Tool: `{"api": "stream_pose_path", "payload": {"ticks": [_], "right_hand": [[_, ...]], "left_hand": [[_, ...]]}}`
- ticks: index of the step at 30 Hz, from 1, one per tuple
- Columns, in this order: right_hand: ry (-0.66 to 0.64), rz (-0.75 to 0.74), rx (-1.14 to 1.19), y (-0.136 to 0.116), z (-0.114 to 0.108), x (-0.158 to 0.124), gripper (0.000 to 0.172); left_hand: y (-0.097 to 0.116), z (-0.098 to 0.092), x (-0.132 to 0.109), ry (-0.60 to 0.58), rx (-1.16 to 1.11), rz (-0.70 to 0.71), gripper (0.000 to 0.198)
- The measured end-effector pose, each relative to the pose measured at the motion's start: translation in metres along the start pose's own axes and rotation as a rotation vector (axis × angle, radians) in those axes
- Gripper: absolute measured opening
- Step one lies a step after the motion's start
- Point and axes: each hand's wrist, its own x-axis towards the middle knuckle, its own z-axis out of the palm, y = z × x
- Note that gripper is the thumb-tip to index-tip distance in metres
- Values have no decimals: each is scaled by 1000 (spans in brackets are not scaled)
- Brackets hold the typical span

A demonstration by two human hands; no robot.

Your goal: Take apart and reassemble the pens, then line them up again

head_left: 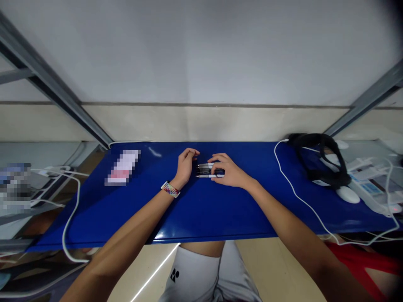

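Nearest the camera, a pair of white shorts [201,277] is seen below the front edge of the blue table [220,214]. Two bare forearms are stretched forward over that edge, and a coloured wristband [170,189] is worn on the left wrist.

Farther in, near the middle of the table, the left hand [185,165] is held with its fingers curled, the fingertips brought against the left ends of a small bundle of pens [206,170]. Whether anything is actually pinched there cannot be told. The right hand [229,171] is laid over the right end of the pens, with its fingers bent down around them in what looks like a loose grip.

The pens are lying flat on the table, side by side, between the two hands. Their long axis runs left to right, across the line of sight, so one end is presented to each hand. Both hands are touching the bundle; more of it is covered by the right hand, which is judged the better placed for lifting or turning it.

To the left, a blurred white and pink card [122,167] is lying well apart from the hands. To the right, a white cable [299,197] is trailed across the table, and a black strapped headset [321,161] is resting near the far right corner. Behind everything, a pale wall [201,54] is seen.
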Motion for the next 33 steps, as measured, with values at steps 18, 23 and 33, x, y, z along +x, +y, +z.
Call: {"api": "stream_pose_path", "payload": {"ticks": [18, 23, 33], "right_hand": [[291, 70, 53, 6, -8, 5, 4], [323, 139, 99, 7, -11, 5, 10], [460, 435, 517, 28, -12, 8, 28]], "left_hand": [[21, -2, -9, -301, 47, 161, 30], [24, -4, -10, -296, 179, 191, 29], [18, -8, -3, -204, 254, 264, 25]]}}
